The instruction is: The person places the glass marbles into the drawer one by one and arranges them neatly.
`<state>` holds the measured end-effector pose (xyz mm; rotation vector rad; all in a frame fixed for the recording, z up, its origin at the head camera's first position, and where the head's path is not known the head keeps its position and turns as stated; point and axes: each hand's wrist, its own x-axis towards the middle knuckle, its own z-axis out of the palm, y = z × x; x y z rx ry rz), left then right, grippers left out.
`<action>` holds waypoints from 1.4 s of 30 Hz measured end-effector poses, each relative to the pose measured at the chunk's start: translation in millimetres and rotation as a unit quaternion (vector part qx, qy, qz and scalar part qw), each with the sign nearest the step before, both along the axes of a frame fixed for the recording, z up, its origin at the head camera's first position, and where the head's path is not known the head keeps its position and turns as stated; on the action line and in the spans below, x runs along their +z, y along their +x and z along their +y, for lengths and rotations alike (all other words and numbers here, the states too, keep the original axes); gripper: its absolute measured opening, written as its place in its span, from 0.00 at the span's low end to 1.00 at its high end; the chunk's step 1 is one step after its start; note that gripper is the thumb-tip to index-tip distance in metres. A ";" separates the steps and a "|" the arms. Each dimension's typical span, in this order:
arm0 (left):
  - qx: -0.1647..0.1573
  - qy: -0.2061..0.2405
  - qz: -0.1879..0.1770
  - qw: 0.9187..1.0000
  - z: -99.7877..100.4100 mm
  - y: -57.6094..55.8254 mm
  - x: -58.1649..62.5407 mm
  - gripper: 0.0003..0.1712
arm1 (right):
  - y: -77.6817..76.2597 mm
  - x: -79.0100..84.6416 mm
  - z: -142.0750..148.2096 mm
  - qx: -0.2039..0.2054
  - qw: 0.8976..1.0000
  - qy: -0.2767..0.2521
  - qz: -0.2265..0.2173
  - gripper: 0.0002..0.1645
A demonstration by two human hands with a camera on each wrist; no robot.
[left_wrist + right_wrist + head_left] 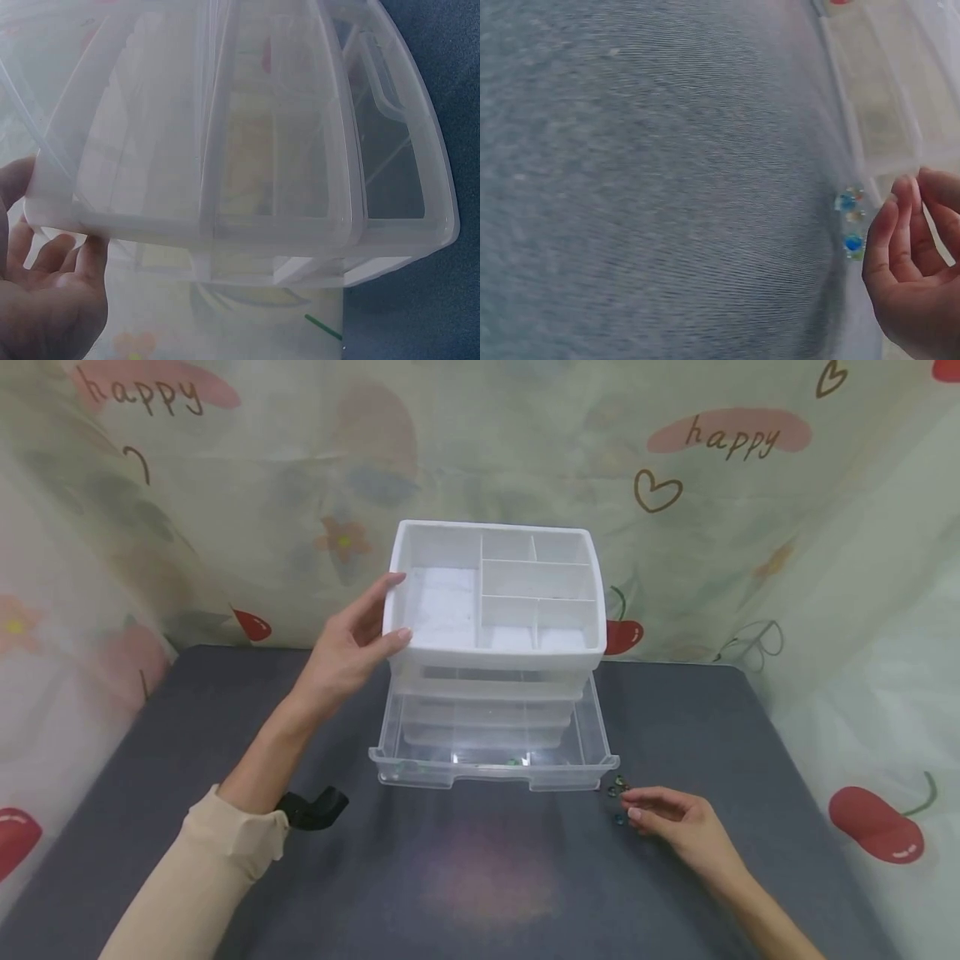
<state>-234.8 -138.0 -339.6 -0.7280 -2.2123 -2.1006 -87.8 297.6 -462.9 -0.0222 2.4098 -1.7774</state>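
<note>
A white plastic drawer organizer (pixel 491 656) stands on the dark table, its divided top tray (pixel 442 606) facing up and its clear bottom drawer (pixel 495 774) pulled out. My left hand (pixel 348 639) grips the organizer's left upper edge; in the left wrist view, the thumb and fingers (pixel 91 259) lie on either side of that edge. Several small glass marbles (pixel 612 792) lie on the table by the drawer's right front corner. My right hand (pixel 678 827) is beside them, fingers loosely bent, with nothing visible between the tips. In the right wrist view the blue marbles (pixel 853 241) are beside the fingertips.
Small greenish pieces (pixel 513 762) lie inside the clear drawer. The dark grey table (pixel 480 877) extends in front of and beside the organizer. A patterned curtain (pixel 510 452) hangs close behind and along both sides. A black device (pixel 315 808) sits at my left wrist.
</note>
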 end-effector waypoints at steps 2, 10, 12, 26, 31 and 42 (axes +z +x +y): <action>0.000 -0.001 -0.001 1.000 0.0 -0.1 0.0 0.40 | 0.9 -3.9 -0.4 -0.005 1.000 0.000 -0.001 0.20; -0.003 0.000 0.002 1.000 0.8 -1.1 -0.4 0.39 | 2.7 -14.2 -2.2 -0.028 0.999 0.019 -0.020 0.20; -0.004 0.000 0.001 1.000 1.0 -1.1 0.1 0.39 | 3.0 -15.4 -2.9 -0.034 0.999 0.031 -0.026 0.20; 0.005 -0.003 -0.005 1.000 0.3 -1.5 0.2 0.39 | 2.3 -17.0 -5.4 -0.040 0.991 0.129 -0.004 0.12; 0.005 0.000 -0.007 1.000 -0.1 -1.8 -1.0 0.39 | 3.5 -18.8 -6.1 -0.047 0.981 0.186 0.000 0.12; 0.006 0.000 -0.010 1.000 0.4 -1.8 -1.0 0.39 | 2.9 -23.8 -7.9 -0.039 0.969 0.240 0.034 0.12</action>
